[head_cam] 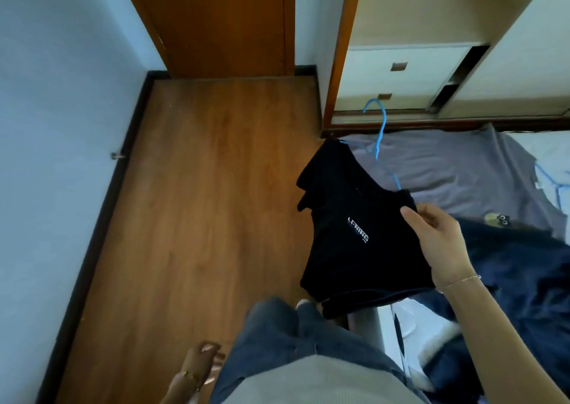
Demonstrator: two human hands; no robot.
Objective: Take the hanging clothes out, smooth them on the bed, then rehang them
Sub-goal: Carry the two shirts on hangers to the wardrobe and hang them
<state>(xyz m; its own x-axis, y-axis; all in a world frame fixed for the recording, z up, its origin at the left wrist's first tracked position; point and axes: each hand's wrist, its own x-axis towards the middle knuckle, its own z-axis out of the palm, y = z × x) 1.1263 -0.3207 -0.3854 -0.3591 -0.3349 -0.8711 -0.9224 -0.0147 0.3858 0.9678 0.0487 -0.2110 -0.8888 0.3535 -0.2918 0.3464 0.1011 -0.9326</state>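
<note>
Fingers of the right hand pinch the shoulder of a black printed fabric garment on a thin blue hanger, held at the grey-sheeted bed's floor-side edge. The left hand hangs loosely curled, holding nothing, above the open brown wooden floor.

A person in loose blue jeans and a pale grey top, arms bare. A thin chain bracelet circles the right wrist; a gold-toned band shows at the left hand.
</note>
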